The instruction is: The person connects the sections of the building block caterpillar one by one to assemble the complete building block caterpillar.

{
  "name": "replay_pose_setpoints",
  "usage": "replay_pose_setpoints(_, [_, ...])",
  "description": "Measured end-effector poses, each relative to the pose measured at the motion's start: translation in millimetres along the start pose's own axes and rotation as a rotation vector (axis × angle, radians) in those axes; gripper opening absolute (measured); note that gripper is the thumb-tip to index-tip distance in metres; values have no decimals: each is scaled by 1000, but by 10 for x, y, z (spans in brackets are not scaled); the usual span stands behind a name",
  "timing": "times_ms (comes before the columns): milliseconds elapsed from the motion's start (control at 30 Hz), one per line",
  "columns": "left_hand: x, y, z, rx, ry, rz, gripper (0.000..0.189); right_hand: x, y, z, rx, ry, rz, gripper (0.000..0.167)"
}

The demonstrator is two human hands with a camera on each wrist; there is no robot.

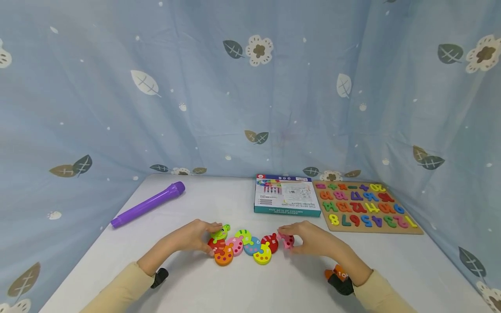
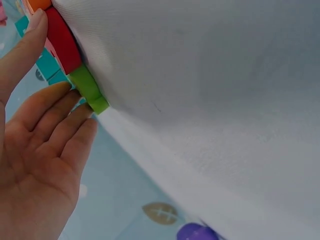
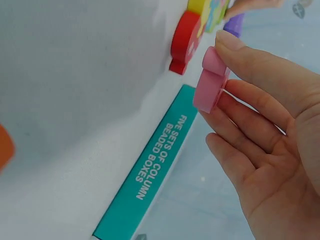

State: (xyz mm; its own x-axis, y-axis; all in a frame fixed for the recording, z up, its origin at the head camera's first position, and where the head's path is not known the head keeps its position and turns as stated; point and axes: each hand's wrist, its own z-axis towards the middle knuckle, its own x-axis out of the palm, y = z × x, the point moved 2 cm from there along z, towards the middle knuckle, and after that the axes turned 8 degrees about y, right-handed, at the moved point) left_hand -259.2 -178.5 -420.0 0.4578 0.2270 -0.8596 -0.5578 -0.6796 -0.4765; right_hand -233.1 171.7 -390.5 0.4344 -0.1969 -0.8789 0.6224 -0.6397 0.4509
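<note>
A row of joined, numbered caterpillar puzzle pieces (image 1: 252, 246) lies on the table, with a smiling green head piece (image 1: 220, 234) at its left end. My left hand (image 1: 195, 237) rests at that end. Its thumb touches a red piece (image 2: 64, 42) and its fairly straight fingers lie against the green head. At the row's right end is a red piece marked 8 (image 1: 270, 242). Just right of it, apart from the row, my right hand (image 1: 313, 239) pinches a pink puzzle piece (image 3: 212, 82) between thumb and fingers. My fingers partly cover this pink piece in the head view.
An orange piece marked 10 (image 1: 341, 273) lies by my right wrist, partly covered by a dark wrist strap. Behind the row are a flat box (image 1: 287, 213) and a number board (image 1: 332, 230). A purple toy microphone (image 1: 148, 204) lies back left. A patterned curtain (image 1: 219, 108) hangs behind.
</note>
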Motion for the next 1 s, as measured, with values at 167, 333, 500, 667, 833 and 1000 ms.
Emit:
replay_pose_setpoints(167, [-15,-11,19,-5,3,24,75,-31,-50,99,3,7,-31,52])
replay_pose_setpoints(333, [-24,-23,27,-8,3,29,73,-61,-74,169,11,5,-39,51])
replay_pose_setpoints(500, [-24,-22,23,-10,5,24,73,-68,-97,258,-2,6,-44,50])
replay_pose_setpoints(667, [-23,-25,24,-1,8,22,73,-53,-119,319,3,17,-56,49])
replay_pose_setpoints(833, [-17,-21,11,-10,5,13,73,-48,-130,358,2,25,-56,48])
replay_pose_setpoints(1000, [-11,-22,11,-17,9,5,73,-35,-136,376,-9,35,-51,48])
